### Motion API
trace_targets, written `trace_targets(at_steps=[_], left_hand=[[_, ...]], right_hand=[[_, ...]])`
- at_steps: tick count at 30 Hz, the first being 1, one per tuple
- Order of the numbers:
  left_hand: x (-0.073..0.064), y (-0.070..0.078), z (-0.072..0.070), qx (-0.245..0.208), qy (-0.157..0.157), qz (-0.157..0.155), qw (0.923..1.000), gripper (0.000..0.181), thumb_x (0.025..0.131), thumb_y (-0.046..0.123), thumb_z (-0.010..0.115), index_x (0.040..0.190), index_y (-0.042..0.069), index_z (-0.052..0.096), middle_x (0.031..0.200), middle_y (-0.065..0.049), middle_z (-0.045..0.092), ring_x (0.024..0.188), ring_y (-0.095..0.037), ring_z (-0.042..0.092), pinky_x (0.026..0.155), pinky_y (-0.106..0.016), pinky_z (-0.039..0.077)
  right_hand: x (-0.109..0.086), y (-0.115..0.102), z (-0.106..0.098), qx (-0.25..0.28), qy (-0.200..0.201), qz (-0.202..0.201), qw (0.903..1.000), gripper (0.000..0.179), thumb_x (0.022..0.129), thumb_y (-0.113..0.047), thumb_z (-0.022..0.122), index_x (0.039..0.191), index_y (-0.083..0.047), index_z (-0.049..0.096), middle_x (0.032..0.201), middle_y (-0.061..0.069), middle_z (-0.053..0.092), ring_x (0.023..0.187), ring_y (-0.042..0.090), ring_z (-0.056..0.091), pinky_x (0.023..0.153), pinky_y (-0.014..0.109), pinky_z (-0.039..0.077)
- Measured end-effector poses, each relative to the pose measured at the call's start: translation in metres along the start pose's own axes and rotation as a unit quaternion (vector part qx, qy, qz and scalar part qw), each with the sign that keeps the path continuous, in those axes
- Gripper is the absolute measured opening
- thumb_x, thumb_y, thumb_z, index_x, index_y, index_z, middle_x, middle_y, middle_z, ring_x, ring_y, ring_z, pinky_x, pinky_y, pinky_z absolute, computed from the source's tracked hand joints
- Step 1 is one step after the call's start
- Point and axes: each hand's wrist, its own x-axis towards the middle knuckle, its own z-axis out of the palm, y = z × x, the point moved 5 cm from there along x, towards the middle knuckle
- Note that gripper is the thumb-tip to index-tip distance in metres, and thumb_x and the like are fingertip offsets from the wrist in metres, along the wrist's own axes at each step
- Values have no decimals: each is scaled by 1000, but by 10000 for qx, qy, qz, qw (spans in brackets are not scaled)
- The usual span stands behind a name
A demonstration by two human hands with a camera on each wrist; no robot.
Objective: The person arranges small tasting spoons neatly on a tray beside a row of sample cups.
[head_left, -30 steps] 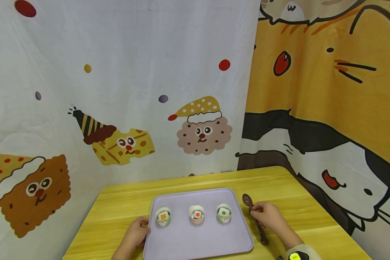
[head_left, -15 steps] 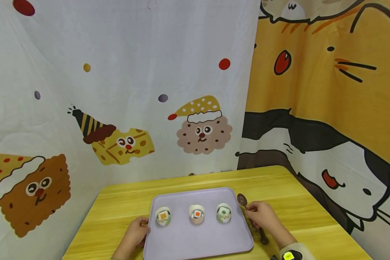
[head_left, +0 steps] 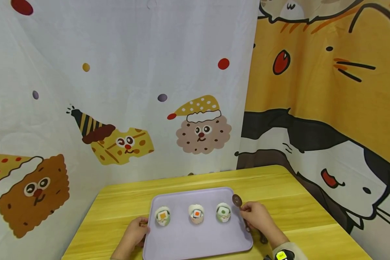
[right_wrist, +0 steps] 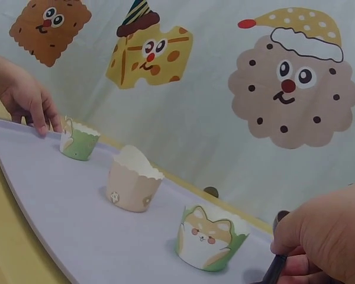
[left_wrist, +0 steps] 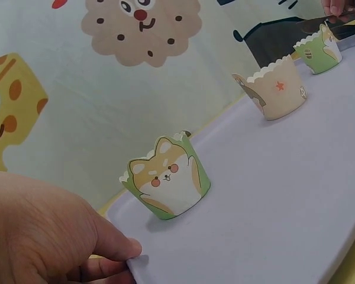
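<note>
My left hand point(head_left: 135, 233) pinches the left rim of a lilac tray point(head_left: 198, 245), thumb on top and fingers beneath in the left wrist view. Between thumb and fingers, my right hand point(head_left: 258, 217) holds a brown spoon point(head_left: 237, 200) by its handle over the tray's right rim, bowl pointing away. Three scallop-edged paper baking cups stand in a row on the tray: a green one with a dog print point(left_wrist: 171, 180) at left, a pinkish one point(right_wrist: 134, 186) in the middle, and another green one point(right_wrist: 206, 241) at right. Each contains a small white block with a coloured mark.
A dark utensil point(head_left: 263, 237) lies on the yellow wood-grain table point(head_left: 299, 202), partly hidden behind my right hand. Cartoon-printed curtains point(head_left: 117, 54) hang along the table's back and right side. A watch point(head_left: 284, 255) sits on my right wrist.
My right hand has moved left with the spoon, from the table beside the tray to over its right rim. More of the dark utensil's separate outline shows. The left hand stays on the tray.
</note>
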Motion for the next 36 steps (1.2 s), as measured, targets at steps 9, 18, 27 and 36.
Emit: trace_targets(at_steps=[9,18,27,36], left_hand=[[-1,-3,-1,-6,16,-103,9999,40,86,-4,61,124,-13,55,92,-14,58,70,-24,63,52,-41,58],[-1,0,-1,16,25,-105,9999,39,87,-3,61,124,-13,55,93,-15,58,72,-24,63,52,-40,58],[0,-1,-1,-20,-6,-96,10000,39,88,-3,60,125,-14,54,93,-16,58,72,-23,64,53,-42,58],[1,-1,0,41,14,-181,9998,39,89,-4,60,125,-14,54,95,-17,59,74,-24,64,55,-40,59]], right_hand=[[4,1,9,-85,-118,106,9998,13,86,-9,72,96,0,70,68,2,61,46,14,53,41,27,47],[6,1,14,-196,-169,47,9997,12,86,-8,72,94,-1,69,67,2,60,45,14,53,42,27,46],[7,-1,19,-492,-110,-126,9987,8,83,-8,72,87,-3,68,64,1,58,45,13,52,40,26,44],[8,3,24,-940,-84,-215,9953,7,82,-9,72,80,-6,67,60,0,55,44,12,51,40,25,43]])
